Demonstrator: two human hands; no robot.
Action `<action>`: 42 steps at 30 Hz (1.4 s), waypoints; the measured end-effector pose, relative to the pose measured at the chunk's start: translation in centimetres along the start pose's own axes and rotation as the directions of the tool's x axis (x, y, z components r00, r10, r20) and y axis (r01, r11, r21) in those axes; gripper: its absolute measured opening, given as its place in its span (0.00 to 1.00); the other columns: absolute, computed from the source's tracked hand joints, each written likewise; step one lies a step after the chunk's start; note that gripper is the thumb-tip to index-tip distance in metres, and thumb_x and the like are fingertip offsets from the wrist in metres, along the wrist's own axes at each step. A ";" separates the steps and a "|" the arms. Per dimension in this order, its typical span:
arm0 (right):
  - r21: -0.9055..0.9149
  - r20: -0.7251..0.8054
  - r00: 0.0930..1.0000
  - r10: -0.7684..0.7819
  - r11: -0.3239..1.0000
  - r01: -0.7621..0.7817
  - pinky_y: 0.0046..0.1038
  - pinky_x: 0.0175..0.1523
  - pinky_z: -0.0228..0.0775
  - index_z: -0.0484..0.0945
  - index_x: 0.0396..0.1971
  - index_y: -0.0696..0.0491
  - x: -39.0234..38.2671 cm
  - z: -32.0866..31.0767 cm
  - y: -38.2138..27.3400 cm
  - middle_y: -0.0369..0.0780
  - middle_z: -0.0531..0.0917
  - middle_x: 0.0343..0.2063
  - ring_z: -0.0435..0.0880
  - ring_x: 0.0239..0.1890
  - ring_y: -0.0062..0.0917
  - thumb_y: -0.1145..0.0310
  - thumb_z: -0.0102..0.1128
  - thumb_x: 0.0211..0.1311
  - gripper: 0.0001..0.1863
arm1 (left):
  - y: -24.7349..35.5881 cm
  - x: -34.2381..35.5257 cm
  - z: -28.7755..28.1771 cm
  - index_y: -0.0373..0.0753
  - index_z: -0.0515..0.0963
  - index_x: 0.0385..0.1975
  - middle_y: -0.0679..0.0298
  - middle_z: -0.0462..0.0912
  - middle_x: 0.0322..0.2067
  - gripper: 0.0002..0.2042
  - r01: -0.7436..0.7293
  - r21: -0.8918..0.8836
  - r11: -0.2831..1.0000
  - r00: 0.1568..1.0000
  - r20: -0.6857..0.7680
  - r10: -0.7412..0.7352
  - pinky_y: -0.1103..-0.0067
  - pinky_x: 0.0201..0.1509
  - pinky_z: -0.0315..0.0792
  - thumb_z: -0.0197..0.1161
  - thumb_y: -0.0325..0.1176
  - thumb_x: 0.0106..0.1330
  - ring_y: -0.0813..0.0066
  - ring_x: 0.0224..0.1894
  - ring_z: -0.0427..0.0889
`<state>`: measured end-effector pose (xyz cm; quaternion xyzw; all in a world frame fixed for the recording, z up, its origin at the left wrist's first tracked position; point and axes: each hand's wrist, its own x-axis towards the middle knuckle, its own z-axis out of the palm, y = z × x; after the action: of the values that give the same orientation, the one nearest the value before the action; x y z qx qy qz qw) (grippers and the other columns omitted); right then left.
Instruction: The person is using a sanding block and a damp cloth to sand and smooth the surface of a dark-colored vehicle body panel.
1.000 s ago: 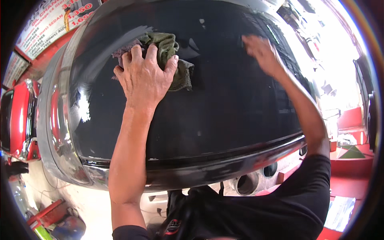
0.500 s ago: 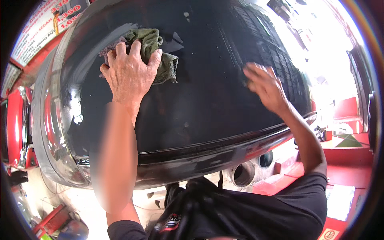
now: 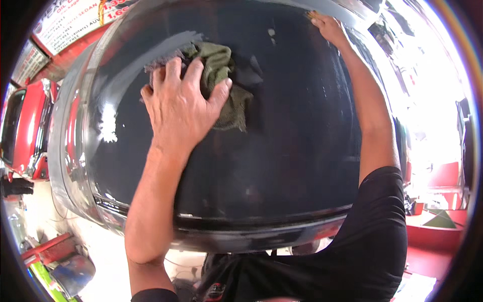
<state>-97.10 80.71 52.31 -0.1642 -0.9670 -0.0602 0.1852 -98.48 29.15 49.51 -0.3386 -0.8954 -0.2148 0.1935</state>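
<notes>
My left hand (image 3: 183, 100) presses on crumpled cloths, its bent fingers spread over them: an olive green cloth (image 3: 216, 58) and a greyish purple one (image 3: 153, 68). They lie on the glossy dark grey car panel (image 3: 282, 146), left of its middle, beside pale streaks. My right hand (image 3: 329, 30) is stretched to the panel's far right edge, fingers close together at a small yellowish thing that is too small to make out.
A red car (image 3: 32, 131) stands at the left below signboards (image 3: 68, 25). Red shelving or counters (image 3: 437, 236) are at the right. At lower left are a red metal piece (image 3: 50, 246) and a dark drum-like object (image 3: 73, 272). The panel's curved lower edge runs before my body.
My right hand has swept down, then up to the panel's far right edge. My left hand and the cloths shifted left, then back right and slightly lower in view. The view has shifted too.
</notes>
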 end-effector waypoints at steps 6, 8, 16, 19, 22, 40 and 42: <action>0.133 -0.094 0.946 -0.311 0.938 0.321 0.41 0.63 0.69 0.81 0.63 0.47 -17.1 -5.5 -12.8 0.44 0.82 0.61 0.81 0.55 0.46 0.59 0.52 0.74 0.23 | -1.7 -0.4 -0.3 0.41 0.83 0.58 0.53 0.77 0.61 0.31 0.038 0.097 0.995 0.999 -0.001 -0.038 0.48 0.61 0.69 0.64 0.61 0.67 0.50 0.65 0.74; 0.168 0.041 0.941 -0.336 0.931 0.325 0.44 0.65 0.68 0.82 0.62 0.48 -26.8 -12.4 -16.4 0.44 0.80 0.64 0.80 0.59 0.45 0.66 0.62 0.67 0.23 | -0.5 0.0 -0.5 0.42 0.83 0.58 0.54 0.77 0.61 0.31 0.035 0.075 0.997 0.999 0.005 -0.035 0.47 0.61 0.69 0.64 0.61 0.67 0.50 0.65 0.74; 0.090 -0.006 0.937 -0.349 0.933 0.348 0.45 0.66 0.69 0.80 0.65 0.45 -14.2 -4.5 -10.3 0.45 0.80 0.63 0.80 0.60 0.43 0.57 0.51 0.76 0.23 | 0.0 -0.2 -0.5 0.41 0.84 0.55 0.54 0.78 0.59 0.29 0.022 0.024 0.999 0.999 -0.032 -0.021 0.47 0.57 0.70 0.66 0.59 0.66 0.48 0.63 0.75; 0.203 -0.098 0.968 -0.233 0.947 0.249 0.42 0.67 0.72 0.83 0.61 0.43 -0.6 0.3 -9.3 0.45 0.85 0.56 0.83 0.58 0.46 0.51 0.56 0.74 0.22 | -0.4 -0.6 -0.8 0.40 0.83 0.55 0.53 0.78 0.58 0.29 0.028 0.015 1.000 0.999 -0.027 -0.027 0.47 0.57 0.70 0.67 0.58 0.64 0.48 0.62 0.75; 0.127 -0.040 0.994 -0.105 0.986 0.109 0.42 0.67 0.71 0.83 0.61 0.43 6.5 2.3 -6.8 0.45 0.86 0.57 0.82 0.60 0.47 0.51 0.57 0.73 0.22 | 0.0 -0.2 -0.2 0.40 0.83 0.55 0.52 0.78 0.57 0.29 0.013 -0.031 0.999 0.999 -0.053 -0.014 0.46 0.58 0.70 0.67 0.58 0.64 0.47 0.62 0.75; 0.120 0.004 0.962 -0.274 0.955 0.272 0.44 0.65 0.70 0.80 0.65 0.43 -15.9 -6.6 -11.9 0.45 0.79 0.66 0.78 0.62 0.48 0.58 0.49 0.75 0.23 | -0.6 -0.3 -0.3 0.42 0.83 0.55 0.53 0.79 0.55 0.28 0.022 0.039 0.999 0.999 -0.029 -0.021 0.46 0.55 0.70 0.64 0.60 0.68 0.48 0.60 0.77; 0.231 -0.046 0.959 -0.281 0.931 0.284 0.41 0.77 0.57 0.78 0.67 0.44 -6.4 -1.7 -7.9 0.46 0.81 0.62 0.81 0.61 0.45 0.56 0.51 0.79 0.22 | -0.8 -0.7 -1.1 0.42 0.83 0.55 0.52 0.79 0.55 0.28 0.024 0.011 1.000 1.000 -0.001 -0.024 0.45 0.56 0.70 0.64 0.60 0.67 0.47 0.60 0.76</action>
<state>-93.57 71.06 51.05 0.0000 -0.9797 0.0278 0.1986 -98.36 27.65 49.91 -0.3269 -0.9004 -0.2122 0.1932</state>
